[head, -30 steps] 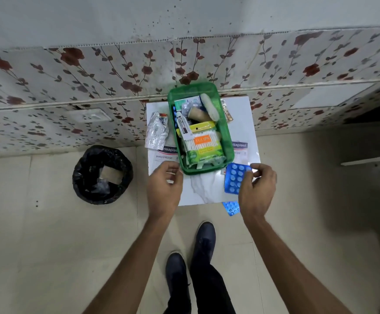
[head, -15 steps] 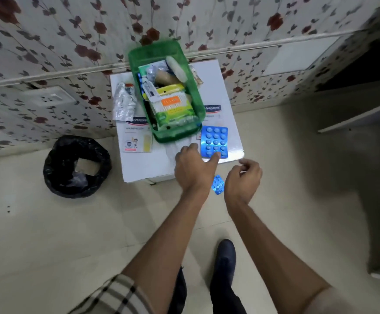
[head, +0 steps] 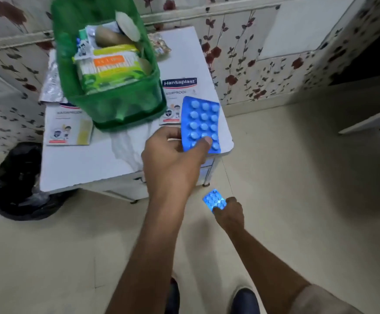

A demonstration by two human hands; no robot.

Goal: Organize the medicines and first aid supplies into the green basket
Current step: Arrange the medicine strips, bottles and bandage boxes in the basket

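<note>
On the near right corner of the small white desk (head: 89, 168), the left hand (head: 173, 159) pinches a blue pill strip (head: 201, 123), thumb on its lower edge over the blisters and fingers hidden beneath. That strip lies with its long axis running away from the person, its far end pointing toward the wall, and it sits just right of the green basket (head: 125, 109), which is the closer target for this hand: a short move up and to the left would bring it over the rim. Lower down, on the floor (head: 297, 200) just in front of the desk, the right hand (head: 229, 215) reaches for a smaller blue pill strip (head: 214, 199); its fingertips touch the near edge, but whether they have closed on it I cannot tell. Both strips are bright blue foil with rows of round raised blisters, the floor one blurred and glaring. The basket is already crowded, with a pack of cotton buds (head: 109, 66) and a bandage roll (head: 107, 38) visible inside, so free room looks tight. Plaster boxes (head: 68, 126) lie flat on the desk beside and partly under the basket, and a foil strip (head: 52, 87) sits to its left, none yet packed.
</note>
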